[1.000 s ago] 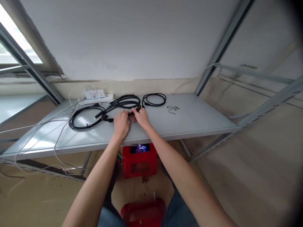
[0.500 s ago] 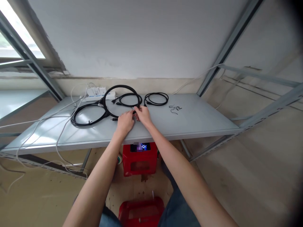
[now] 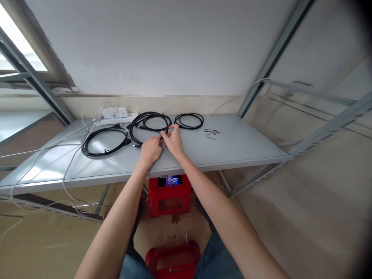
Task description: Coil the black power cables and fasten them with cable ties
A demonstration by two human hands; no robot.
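Observation:
Both my hands meet at the middle of a grey metal shelf (image 3: 238,149). My left hand (image 3: 150,149) and my right hand (image 3: 173,140) pinch the near edge of a coiled black cable (image 3: 148,124) lying flat on the shelf. What sits between the fingertips is too small to make out beyond the cable itself. A second black coil (image 3: 104,141) lies to the left, and a smaller tied coil (image 3: 188,121) lies to the right.
A white power strip (image 3: 115,116) with plugged adapters sits at the back left, white cords trailing off the shelf. A few small black wire ties (image 3: 212,133) lie right of the coils. Two red plastic stools (image 3: 170,195) stand below, one with a phone on it.
The middle coil, lifted upright half a second ago, now lies flat again. Both hands stayed at its near edge.

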